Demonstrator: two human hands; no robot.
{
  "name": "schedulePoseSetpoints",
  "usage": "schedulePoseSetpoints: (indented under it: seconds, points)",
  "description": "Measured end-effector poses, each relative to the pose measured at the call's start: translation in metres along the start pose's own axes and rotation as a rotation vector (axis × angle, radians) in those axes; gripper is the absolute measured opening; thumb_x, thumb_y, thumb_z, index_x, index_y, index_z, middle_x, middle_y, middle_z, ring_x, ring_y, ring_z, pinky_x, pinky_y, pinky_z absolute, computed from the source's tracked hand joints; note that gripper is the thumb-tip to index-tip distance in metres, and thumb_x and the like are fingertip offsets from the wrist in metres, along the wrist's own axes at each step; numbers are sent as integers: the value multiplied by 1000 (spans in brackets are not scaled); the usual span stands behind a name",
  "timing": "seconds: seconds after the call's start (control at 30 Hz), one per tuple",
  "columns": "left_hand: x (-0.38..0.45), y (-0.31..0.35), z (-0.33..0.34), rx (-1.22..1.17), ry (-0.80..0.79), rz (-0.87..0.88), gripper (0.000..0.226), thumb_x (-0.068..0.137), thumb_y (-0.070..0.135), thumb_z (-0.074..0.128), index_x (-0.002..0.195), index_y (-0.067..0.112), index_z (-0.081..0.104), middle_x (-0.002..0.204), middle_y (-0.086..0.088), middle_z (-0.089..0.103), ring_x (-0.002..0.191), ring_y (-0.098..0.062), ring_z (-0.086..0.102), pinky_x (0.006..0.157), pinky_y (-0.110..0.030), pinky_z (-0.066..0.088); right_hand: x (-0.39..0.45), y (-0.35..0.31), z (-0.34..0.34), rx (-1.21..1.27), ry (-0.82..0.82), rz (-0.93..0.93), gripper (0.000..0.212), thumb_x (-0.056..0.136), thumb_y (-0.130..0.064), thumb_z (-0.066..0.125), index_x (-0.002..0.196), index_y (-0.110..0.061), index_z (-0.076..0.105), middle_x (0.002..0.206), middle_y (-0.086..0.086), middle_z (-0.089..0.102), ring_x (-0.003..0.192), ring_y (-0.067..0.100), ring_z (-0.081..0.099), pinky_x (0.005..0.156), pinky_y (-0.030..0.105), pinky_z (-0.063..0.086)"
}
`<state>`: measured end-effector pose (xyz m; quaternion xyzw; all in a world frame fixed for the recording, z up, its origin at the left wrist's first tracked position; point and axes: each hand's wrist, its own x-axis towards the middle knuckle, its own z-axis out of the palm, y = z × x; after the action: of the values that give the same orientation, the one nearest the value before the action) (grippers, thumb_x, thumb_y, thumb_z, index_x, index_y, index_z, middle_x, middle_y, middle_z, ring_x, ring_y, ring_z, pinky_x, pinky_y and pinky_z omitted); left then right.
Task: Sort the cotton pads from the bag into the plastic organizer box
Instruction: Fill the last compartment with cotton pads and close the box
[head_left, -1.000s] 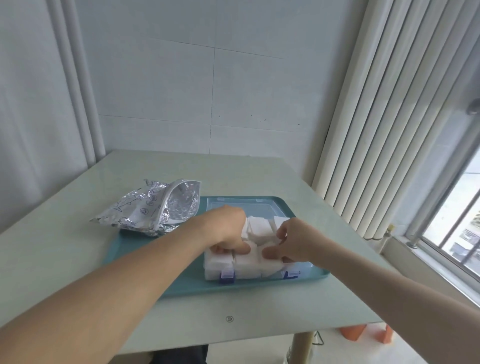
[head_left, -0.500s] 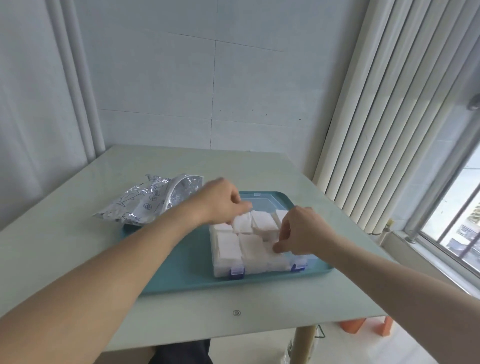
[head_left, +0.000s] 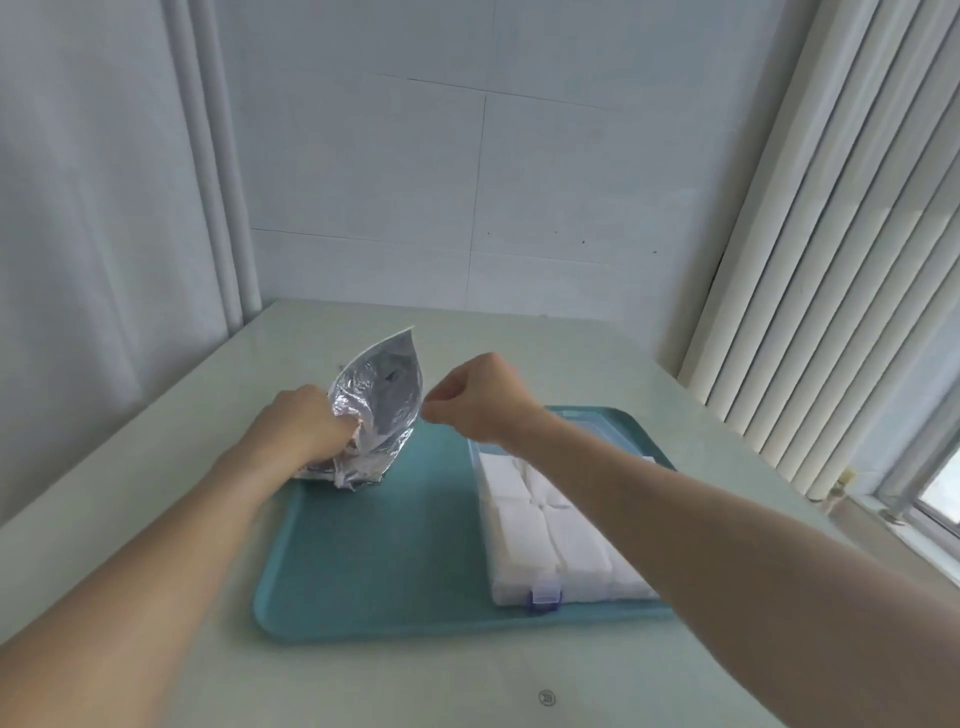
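- The cotton pads are lying packed in white stacks inside the plastic organizer box, filling the compartments that show.
- The box is sitting on the right side of the teal tray, its clear lid lying open toward the far side and a blue latch showing on its near wall; the person's right forearm is crossing over part of it.
- The foil bag is standing on end at the tray's far left corner, its mouth pointing up.
- The left hand is gripping the bag's lower left side, fingers curled into the crumpled foil.
- The right hand is hovering just right of the bag's mouth with thumb and forefinger pinched together; I cannot tell whether it is touching the bag's edge.
- The tray is resting on a pale table, with white vertical blinds hanging at the right.
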<state>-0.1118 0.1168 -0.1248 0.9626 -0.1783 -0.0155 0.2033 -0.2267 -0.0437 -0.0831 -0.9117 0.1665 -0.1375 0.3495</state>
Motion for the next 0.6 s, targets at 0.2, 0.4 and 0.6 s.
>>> schedulePoseSetpoints:
  seconds: [0.2,0.4,0.6]
  points:
    - [6,-13,8,-144,46,-54,43,91,43,49,107,6,65,112,-21,66,102,-39,61,78,-33,46,27,-17,36,-150,47,-117,30,88,-31,72,110,-11,71,106,4,72,96,22,66,78,28,50]
    - [16,-11,16,105,14,-60,67,72,74,56,115,23,62,120,-5,66,112,-32,60,92,-38,46,41,-19,39,133,-114,237,52,76,-19,80,112,-7,45,93,8,69,77,25,73,74,43,63]
    - [12,-14,-11,-74,130,-65,26,85,27,63,97,5,59,101,-17,63,96,-37,62,71,-31,41,41,-2,30,194,-50,237,39,85,7,57,119,-5,45,73,15,73,65,30,75,76,43,63]
